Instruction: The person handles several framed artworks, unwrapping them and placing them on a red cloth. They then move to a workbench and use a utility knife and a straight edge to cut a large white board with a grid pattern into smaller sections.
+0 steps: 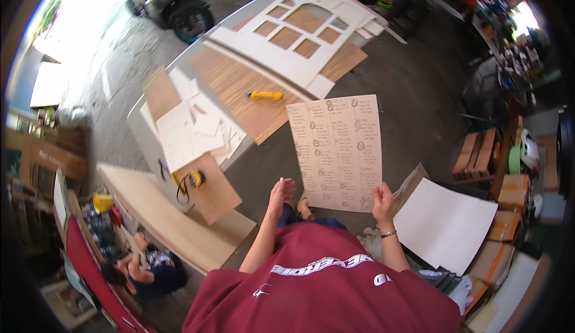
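Right hand [383, 204] pinches the tan rectangular paper sheet [338, 153]; the spread left hand [281, 195], just beside, could best steady its left edge

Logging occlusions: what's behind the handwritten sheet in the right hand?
Around the sheet: dark floor at right, brown plywood beyond its upper-left corner. Whatever it directly covers can't be seen.

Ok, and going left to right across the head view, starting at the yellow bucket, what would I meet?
Yellow bucket → yellow-and-black tape measure → left hand → handwritten brown sheet → right hand, holding that sheet's edge → blank white sheet → cardboard box.
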A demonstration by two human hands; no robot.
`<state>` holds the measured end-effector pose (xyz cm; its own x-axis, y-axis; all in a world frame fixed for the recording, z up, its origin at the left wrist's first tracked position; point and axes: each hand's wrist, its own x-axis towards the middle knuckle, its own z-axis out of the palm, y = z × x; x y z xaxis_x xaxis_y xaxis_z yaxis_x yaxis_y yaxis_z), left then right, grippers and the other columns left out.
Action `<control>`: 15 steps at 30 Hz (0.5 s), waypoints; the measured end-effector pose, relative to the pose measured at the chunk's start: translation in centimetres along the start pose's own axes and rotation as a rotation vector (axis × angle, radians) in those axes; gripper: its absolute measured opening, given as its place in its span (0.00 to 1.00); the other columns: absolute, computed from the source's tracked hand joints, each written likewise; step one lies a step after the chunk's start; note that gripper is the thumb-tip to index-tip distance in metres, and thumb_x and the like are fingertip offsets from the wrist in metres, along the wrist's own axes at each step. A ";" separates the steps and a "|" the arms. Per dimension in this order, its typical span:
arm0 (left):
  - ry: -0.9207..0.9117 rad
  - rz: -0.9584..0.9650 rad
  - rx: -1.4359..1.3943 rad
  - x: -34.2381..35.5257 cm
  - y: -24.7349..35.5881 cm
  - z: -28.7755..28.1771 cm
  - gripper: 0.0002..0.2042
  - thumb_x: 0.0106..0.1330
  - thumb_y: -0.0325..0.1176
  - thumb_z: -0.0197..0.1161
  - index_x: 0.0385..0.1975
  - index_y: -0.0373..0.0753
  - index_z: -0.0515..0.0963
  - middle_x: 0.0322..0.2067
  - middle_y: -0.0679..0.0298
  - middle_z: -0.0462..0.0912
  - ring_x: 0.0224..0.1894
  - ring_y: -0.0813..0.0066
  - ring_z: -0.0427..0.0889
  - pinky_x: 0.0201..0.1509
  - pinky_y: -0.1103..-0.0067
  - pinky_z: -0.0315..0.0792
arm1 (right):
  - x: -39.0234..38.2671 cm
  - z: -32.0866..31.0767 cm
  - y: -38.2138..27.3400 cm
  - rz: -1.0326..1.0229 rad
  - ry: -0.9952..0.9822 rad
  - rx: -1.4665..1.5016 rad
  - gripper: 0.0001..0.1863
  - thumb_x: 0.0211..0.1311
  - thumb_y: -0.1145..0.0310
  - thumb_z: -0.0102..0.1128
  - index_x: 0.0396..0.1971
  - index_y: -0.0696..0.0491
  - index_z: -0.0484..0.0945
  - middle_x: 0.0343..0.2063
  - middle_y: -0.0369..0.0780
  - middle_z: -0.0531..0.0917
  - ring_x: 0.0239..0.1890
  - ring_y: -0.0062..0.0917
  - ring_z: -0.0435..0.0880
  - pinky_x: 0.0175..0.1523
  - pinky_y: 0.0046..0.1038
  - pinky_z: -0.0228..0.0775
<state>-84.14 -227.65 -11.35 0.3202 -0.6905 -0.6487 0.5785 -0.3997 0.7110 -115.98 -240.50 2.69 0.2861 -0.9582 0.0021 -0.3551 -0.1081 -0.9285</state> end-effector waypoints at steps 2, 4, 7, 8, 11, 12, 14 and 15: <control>-0.235 -0.025 -0.211 1.0 2.4 2.1 0.28 0.77 0.59 0.46 0.56 0.38 0.76 0.54 0.59 0.82 0.57 0.65 0.79 0.62 0.68 0.69 | 0.8 0.8 -0.1 0.142 0.050 0.115 0.14 0.78 0.65 0.51 0.48 0.60 0.78 0.37 0.41 0.85 0.41 0.20 0.80 0.48 0.25 0.72; -0.440 -0.152 -0.232 2.2 5.9 3.4 0.28 0.78 0.58 0.45 0.59 0.39 0.74 0.58 0.59 0.79 0.62 0.62 0.75 0.68 0.64 0.65 | 0.8 2.2 -0.7 0.262 0.205 0.194 0.13 0.77 0.65 0.52 0.47 0.60 0.79 0.35 0.37 0.85 0.38 0.18 0.79 0.45 0.26 0.73; -0.692 -0.015 -0.061 3.1 11.0 5.9 0.12 0.77 0.32 0.53 0.57 0.40 0.72 0.56 0.62 0.80 0.60 0.69 0.76 0.67 0.67 0.67 | -0.7 2.7 -2.5 0.374 0.281 -0.019 0.12 0.74 0.64 0.56 0.43 0.59 0.76 0.27 0.34 0.78 0.32 0.16 0.73 0.39 0.25 0.70; -0.683 -0.121 -0.043 3.3 12.5 7.2 0.13 0.76 0.28 0.54 0.58 0.41 0.71 0.55 0.62 0.80 0.60 0.68 0.76 0.66 0.68 0.69 | -1.6 2.7 -3.5 0.388 0.315 -0.024 0.13 0.74 0.62 0.57 0.43 0.59 0.76 0.25 0.35 0.76 0.31 0.17 0.73 0.39 0.25 0.70; -0.794 -0.201 -0.006 3.5 16.9 10.4 0.12 0.75 0.26 0.55 0.55 0.40 0.72 0.52 0.63 0.81 0.57 0.70 0.79 0.63 0.71 0.71 | -4.0 3.6 -7.9 0.401 0.426 -0.067 0.14 0.74 0.61 0.55 0.41 0.59 0.75 0.26 0.42 0.79 0.27 0.25 0.73 0.36 0.33 0.69; -0.862 -0.210 0.001 4.2 18.0 12.0 0.11 0.75 0.26 0.54 0.54 0.40 0.72 0.51 0.63 0.82 0.56 0.70 0.79 0.63 0.71 0.72 | -4.1 3.4 -8.8 0.408 0.502 -0.022 0.14 0.74 0.61 0.56 0.42 0.59 0.75 0.27 0.40 0.79 0.28 0.23 0.74 0.38 0.30 0.69; -0.940 -0.251 0.044 4.6 19.8 12.1 0.09 0.76 0.27 0.54 0.52 0.41 0.72 0.50 0.63 0.82 0.54 0.70 0.79 0.62 0.70 0.72 | -7.5 4.7 -11.4 0.472 0.598 0.087 0.13 0.74 0.63 0.57 0.45 0.59 0.76 0.28 0.37 0.79 0.31 0.20 0.75 0.40 0.26 0.71; -0.970 -0.270 0.074 5.1 20.7 12.5 0.07 0.76 0.27 0.54 0.51 0.41 0.72 0.50 0.63 0.82 0.54 0.71 0.80 0.61 0.70 0.72 | -9.3 5.5 -12.6 0.521 0.642 0.059 0.13 0.76 0.63 0.55 0.45 0.59 0.76 0.33 0.38 0.83 0.34 0.19 0.80 0.43 0.25 0.73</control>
<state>-79.96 -246.98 3.43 -0.5820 -0.7505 -0.3131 0.4832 -0.6288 0.6091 -109.27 -228.77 12.35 -0.4724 -0.8483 -0.2392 -0.2488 0.3887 -0.8871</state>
